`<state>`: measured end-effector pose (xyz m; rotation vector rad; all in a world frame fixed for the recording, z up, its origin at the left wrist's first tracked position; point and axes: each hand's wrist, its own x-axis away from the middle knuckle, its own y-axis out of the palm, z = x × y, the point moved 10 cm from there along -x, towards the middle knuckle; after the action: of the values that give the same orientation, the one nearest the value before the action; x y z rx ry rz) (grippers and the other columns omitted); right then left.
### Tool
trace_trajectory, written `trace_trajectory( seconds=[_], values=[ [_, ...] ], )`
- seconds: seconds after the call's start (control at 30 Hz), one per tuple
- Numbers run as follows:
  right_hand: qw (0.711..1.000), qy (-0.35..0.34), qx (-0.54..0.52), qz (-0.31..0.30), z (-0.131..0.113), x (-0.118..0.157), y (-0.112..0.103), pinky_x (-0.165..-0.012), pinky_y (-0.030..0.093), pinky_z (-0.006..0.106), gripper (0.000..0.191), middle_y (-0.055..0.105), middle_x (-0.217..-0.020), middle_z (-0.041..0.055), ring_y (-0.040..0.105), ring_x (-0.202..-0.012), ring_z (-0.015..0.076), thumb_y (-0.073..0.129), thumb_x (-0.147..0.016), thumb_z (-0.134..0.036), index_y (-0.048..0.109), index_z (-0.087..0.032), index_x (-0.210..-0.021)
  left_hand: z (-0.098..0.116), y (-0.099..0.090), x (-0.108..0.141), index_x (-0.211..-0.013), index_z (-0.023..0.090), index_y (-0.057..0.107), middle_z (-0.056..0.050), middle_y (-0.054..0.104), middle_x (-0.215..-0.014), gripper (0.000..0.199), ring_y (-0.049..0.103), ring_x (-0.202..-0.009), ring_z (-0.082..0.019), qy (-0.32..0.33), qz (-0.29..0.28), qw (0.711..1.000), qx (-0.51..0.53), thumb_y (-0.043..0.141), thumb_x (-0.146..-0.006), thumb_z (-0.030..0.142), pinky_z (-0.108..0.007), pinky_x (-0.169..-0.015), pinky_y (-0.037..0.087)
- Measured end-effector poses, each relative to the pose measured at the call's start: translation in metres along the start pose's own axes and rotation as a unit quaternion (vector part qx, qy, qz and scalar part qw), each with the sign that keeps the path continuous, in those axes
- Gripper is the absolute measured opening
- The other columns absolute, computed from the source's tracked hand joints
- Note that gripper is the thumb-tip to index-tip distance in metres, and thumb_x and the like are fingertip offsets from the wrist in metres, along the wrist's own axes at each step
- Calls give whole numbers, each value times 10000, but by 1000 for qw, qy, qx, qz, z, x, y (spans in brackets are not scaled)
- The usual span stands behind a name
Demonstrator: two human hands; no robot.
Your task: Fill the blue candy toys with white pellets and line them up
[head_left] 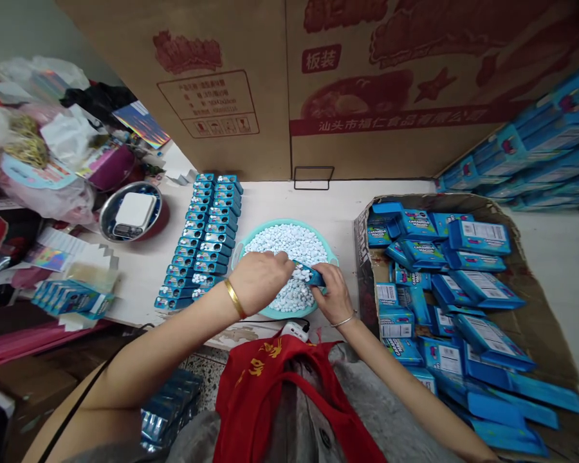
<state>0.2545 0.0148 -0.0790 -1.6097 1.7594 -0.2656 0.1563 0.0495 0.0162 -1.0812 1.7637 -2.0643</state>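
At the desk (289,200), over a teal basin (284,226) of pale blue mints (287,245), the left hand (257,281) has its fingers pressed together beside a blue box (309,275); the right hand (332,294) pinches that box, tilted, mints at its end.

Left hand (259,281) & right hand (330,294) sit over teal basin (284,222), rim in the way fwd. Past it, table (289,200) strip gives room up to carton wall (212,128). Left: rows of blue packs (190,243) block. Right: cardboard tray (361,270), gap prob. narrow.
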Motion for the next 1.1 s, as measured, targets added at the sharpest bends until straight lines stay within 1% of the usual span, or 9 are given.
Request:
trace_trajectory(
  seconds=[0.13, 0.23, 0.37, 0.43, 0.53, 0.67, 0.77, 0.87, 1.1],
  values=[
    [1000, -1, -2, 8, 2, 1, 0, -884, 467, 464, 380, 583, -1061, 110, 527, -1014, 270, 498, -777, -124, 521, -204, -1148, 6, -10, 8, -912, 141, 610, -100, 611, -878, 181, 602, -807, -224, 12, 43, 999, -14, 429, -907, 138, -316, -620, 445],
    [1000, 4, 1, 21, 8, 3, -6, -883, 469, 463, 387, 585, -1063, 105, 535, -1008, 266, 495, -772, -123, 520, -209, -1148, -28, 6, 15, -973, 172, 599, -69, 603, -884, 164, 581, -815, -193, -19, 100, 995, 4, 447, -910, 172, -297, -659, 442],
    [999, 26, 13, 31, 20, 6, -19, -884, 470, 458, 369, 584, -1066, 94, 543, -1013, 264, 512, -777, -149, 518, -219, -1140, -102, 80, 10, -1009, 169, 599, -82, 611, -936, 187, 578, -875, -206, -140, 81, 987, 5, 440, -911, 185, -309, -721, 443],
    [998, 39, 20, 34, 26, 8, -27, -882, 470, 456, 355, 585, -1069, 96, 545, -1013, 266, 530, -783, -172, 520, -216, -1135, -114, 126, -5, -997, 165, 603, -94, 615, -965, 190, 578, -912, -214, -146, 47, 988, 21, 437, -904, 158, -316, -756, 442],
    [997, 55, 28, 44, 32, 11, -38, -877, 471, 449, 330, 588, -1053, 89, 553, -999, 261, 541, -790, -196, 530, -218, -1119, -96, 174, -39, -1047, 190, 590, -81, 619, -1042, 214, 578, -976, -211, -121, 37, 986, 112, 431, -906, 158, -318, -806, 445],
    [994, 84, 39, 55, 39, 14, -47, -870, 472, 427, 295, 586, -1019, 77, 558, -973, 246, 549, -806, -228, 534, -214, -1101, -53, 201, -78, -1131, 203, 565, -67, 609, -1130, 276, 576, -1040, -218, -95, 59, 965, 236, 463, -877, 166, -317, -832, 455],
    [991, 107, 39, 64, 45, 17, -51, -877, 466, 418, 287, 584, -1012, 73, 556, -971, 240, 580, -817, -283, 536, -208, -1090, -44, 208, -81, -1176, 203, 545, -55, 601, -1165, 309, 577, -1054, -206, -93, 67, 958, 265, 482, -873, 198, -303, -856, 456],
    [989, 123, 43, 66, 50, 19, -52, -880, 459, 416, 299, 585, -1013, 73, 555, -970, 240, 594, -820, -328, 537, -205, -1087, -56, 202, -61, -1161, 186, 552, -58, 616, -1120, 293, 593, -987, -196, -78, 87, 938, 327, 504, -882, 263, -298, -844, 456],
    [995, 70, 48, 47, 37, 9, -40, -879, 462, 431, 293, 589, -1040, 88, 550, -989, 254, 542, -815, -232, 529, -216, -1107, -71, 121, -3, -1099, 179, 559, -51, 609, -969, 274, 565, -832, -154, -3, 158, 916, 368, 491, -915, 370, -269, -761, 439]
  ],
)
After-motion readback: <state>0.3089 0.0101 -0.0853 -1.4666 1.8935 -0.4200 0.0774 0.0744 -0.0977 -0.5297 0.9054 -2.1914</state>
